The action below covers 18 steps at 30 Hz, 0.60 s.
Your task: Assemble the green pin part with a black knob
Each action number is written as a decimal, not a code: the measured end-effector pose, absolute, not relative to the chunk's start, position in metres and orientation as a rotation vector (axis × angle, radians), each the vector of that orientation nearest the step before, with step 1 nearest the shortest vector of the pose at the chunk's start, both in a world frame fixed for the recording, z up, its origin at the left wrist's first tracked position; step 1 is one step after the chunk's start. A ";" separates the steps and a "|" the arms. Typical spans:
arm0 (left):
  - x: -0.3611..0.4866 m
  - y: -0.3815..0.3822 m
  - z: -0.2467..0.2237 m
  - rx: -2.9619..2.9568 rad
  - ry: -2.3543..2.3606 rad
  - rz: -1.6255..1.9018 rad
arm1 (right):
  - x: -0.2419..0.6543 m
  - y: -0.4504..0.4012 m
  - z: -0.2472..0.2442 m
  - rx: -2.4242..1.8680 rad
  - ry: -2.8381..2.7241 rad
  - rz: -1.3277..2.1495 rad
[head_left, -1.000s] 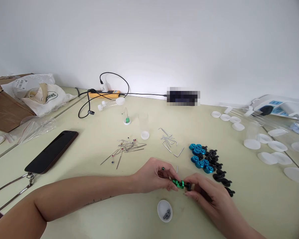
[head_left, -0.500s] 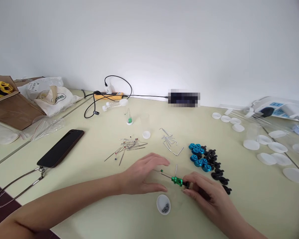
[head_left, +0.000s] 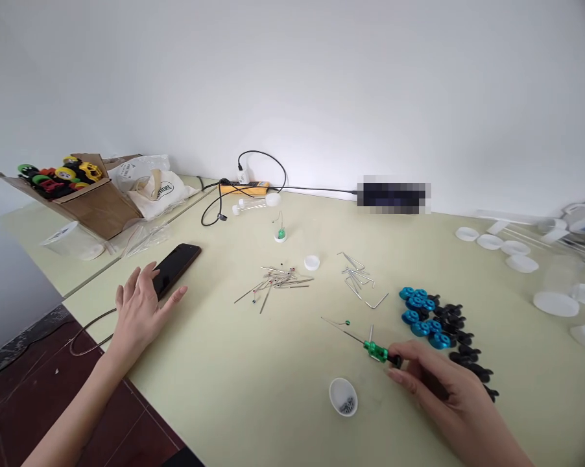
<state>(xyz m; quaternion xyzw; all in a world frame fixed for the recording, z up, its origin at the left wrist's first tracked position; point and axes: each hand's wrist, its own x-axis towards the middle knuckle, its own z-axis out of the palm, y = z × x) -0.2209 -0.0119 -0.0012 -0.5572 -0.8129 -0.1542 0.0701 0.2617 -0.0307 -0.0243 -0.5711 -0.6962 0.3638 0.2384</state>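
left hand (head_left: pixel 141 310): fingers spread, flat on phone (head_left: pixel 174 261) at 9 o'clock | right hand (head_left: pixel 443 395): pinching green tool (head_left: pixel 376 351), needle tip toward 10 o'clock | cup (head_left: pixel 344 396) at 6 o'clock of it

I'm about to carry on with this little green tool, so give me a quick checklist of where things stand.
1. Right hand grips the green tool: ok.
2. Pin seated in the tool's tip: cannot tell.
3. Left hand free for the work: not ok, it rests at the phone.
4. White cap of screws near the tool: ok.
5. Blue and black knobs beside the right hand: ok.
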 end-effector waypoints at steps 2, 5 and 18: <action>-0.225 -0.007 0.005 -1.593 -2.445 -0.486 | 0.262 -0.030 -0.025 -1.569 -1.901 0.976; -0.239 0.005 0.009 -1.483 -2.660 -0.390 | 0.263 -0.030 -0.027 -1.568 -1.908 0.959; -0.246 0.013 0.007 -1.506 -2.482 -0.714 | 0.265 -0.028 -0.029 -1.504 -1.946 0.901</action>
